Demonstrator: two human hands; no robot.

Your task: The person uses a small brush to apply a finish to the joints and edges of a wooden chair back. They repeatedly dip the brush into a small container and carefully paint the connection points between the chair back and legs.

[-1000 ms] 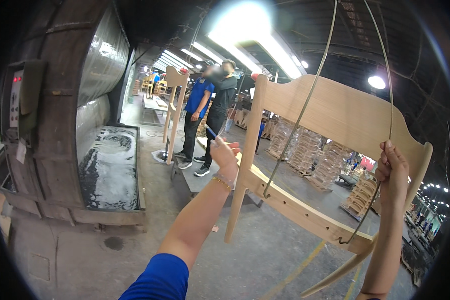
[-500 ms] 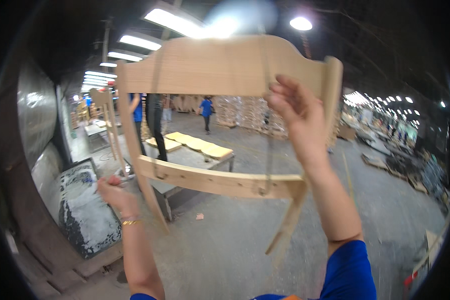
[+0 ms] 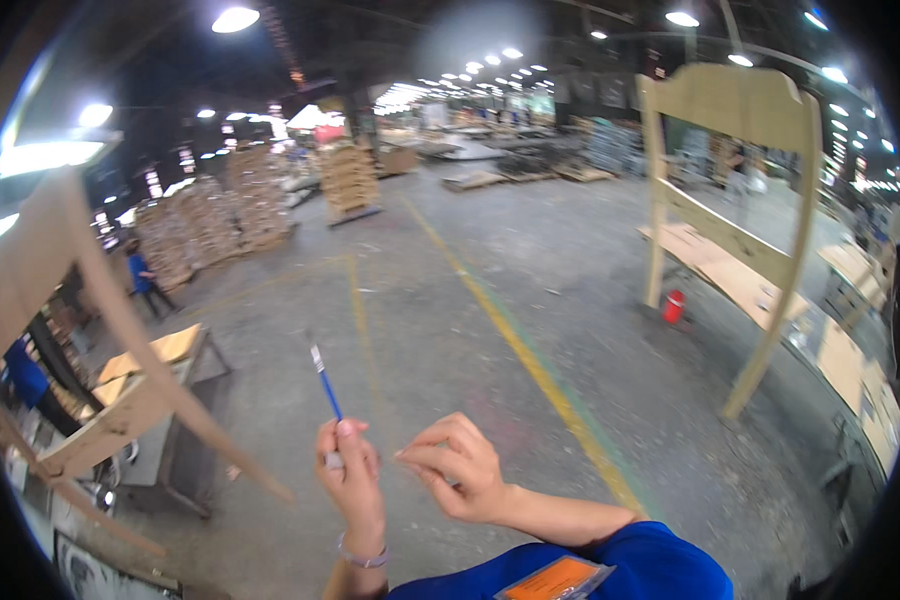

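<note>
Near the bottom middle, my left hand point(image 3: 352, 470) is closed round a slim brush point(image 3: 326, 383) with a blue handle and a pale metal collar, its tip pointing up. Something small and whitish shows below its fingers, too blurred to name. My right hand point(image 3: 460, 468) is just beside it with fingers curled into a pinch; what they hold, if anything, cannot be made out. Away to the left, a pale wooden chair-back-shaped frame point(image 3: 120, 425) hangs tilted, apart from both hands. A similar wooden frame point(image 3: 732, 105) stands at the right, out of reach.
A red fire extinguisher point(image 3: 674, 307) is on the floor by the right frame. Long boards point(image 3: 715, 262) lie on a low table there. Stacked pallets point(image 3: 348, 180) are further back. At left, a person in blue point(image 3: 142, 275) stands beyond a table point(image 3: 205, 370).
My view has turned right, putting the near frame at the left edge and bringing another frame into sight. My right hand has dropped from the frame to beside my left.
</note>
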